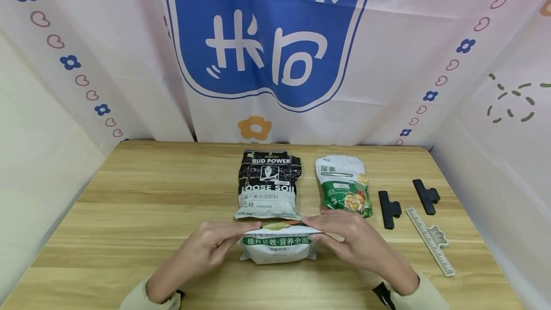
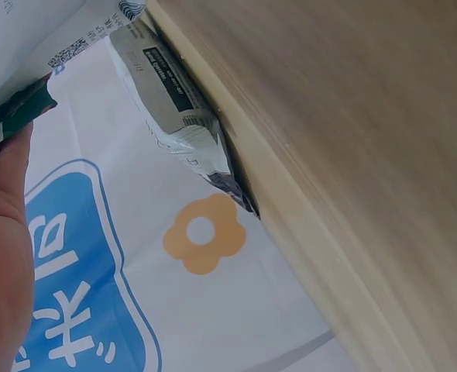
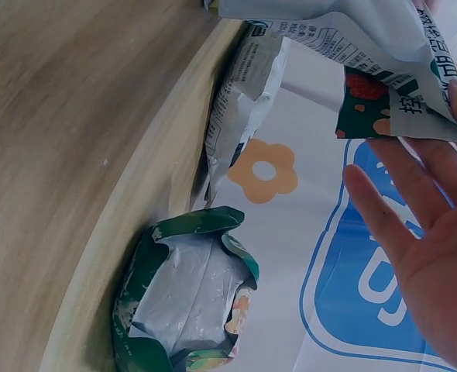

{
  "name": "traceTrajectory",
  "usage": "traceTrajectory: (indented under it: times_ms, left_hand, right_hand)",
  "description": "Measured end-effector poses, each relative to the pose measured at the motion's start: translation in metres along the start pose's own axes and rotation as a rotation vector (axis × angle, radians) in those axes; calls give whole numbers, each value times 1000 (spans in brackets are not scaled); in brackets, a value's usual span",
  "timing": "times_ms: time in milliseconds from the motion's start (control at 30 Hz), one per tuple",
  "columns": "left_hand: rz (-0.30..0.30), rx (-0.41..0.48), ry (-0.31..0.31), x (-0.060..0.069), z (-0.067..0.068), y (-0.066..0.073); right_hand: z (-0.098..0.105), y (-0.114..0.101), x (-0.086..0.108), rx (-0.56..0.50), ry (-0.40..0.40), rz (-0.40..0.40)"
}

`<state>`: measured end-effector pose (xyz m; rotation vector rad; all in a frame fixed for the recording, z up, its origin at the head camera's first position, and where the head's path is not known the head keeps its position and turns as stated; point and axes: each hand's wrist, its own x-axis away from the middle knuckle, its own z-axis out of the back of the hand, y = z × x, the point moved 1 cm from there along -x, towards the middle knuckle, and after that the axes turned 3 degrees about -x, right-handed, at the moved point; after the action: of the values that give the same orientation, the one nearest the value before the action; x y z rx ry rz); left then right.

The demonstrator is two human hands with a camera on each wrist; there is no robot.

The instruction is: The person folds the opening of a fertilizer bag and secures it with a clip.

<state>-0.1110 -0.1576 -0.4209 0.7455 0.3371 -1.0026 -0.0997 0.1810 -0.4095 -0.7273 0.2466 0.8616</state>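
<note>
A white fertilizer bag (image 1: pixel 279 254) with a green band lies close to the table's front, its top edge folded over so a dark, colourful strip faces up. At the fold's left end, my left hand (image 1: pixel 211 244) pinches the bag between thumb and fingers. My right hand (image 1: pixel 350 237) does likewise at the right end. In the left wrist view, the bag (image 2: pixel 27 39) reaches over the fingers of the left hand (image 2: pixel 5 232). The right wrist view shows the bag's printed corner (image 3: pixel 418 108) between thumb and fingers of the right hand (image 3: pixel 434 240).
Just behind the held bag lies a black and white loose-soil bag (image 1: pixel 269 176). To its right is a white and green pouch (image 1: pixel 344 183). Two black clips (image 1: pixel 389 209) and a pale ruler-like clip (image 1: pixel 430 243) lie on the right of the wooden table (image 1: pixel 142 195).
</note>
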Motion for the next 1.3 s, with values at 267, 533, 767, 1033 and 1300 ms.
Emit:
traceTrajectory:
  times_ms: [267, 533, 767, 1033, 1300]
  left_hand:
    - [18, 2, -8, 2, -1, -1]
    - [-4, 27, 5, 1, -2, -2]
    - [-25, 6, 17, 1, -2, -2]
    - [-53, -3, 24, 2, -1, -3]
    - [-62, -24, 18, 3, -1, -2]
  right_hand:
    - [4, -4, -1, 25, -14, -40]
    - [15, -5, 2, 42, 26, -45]
    - [28, -4, 4, 106, 69, -32]
    - [43, -2, 6, 112, 124, -45]
    - [62, 4, 19, 169, 152, -125]
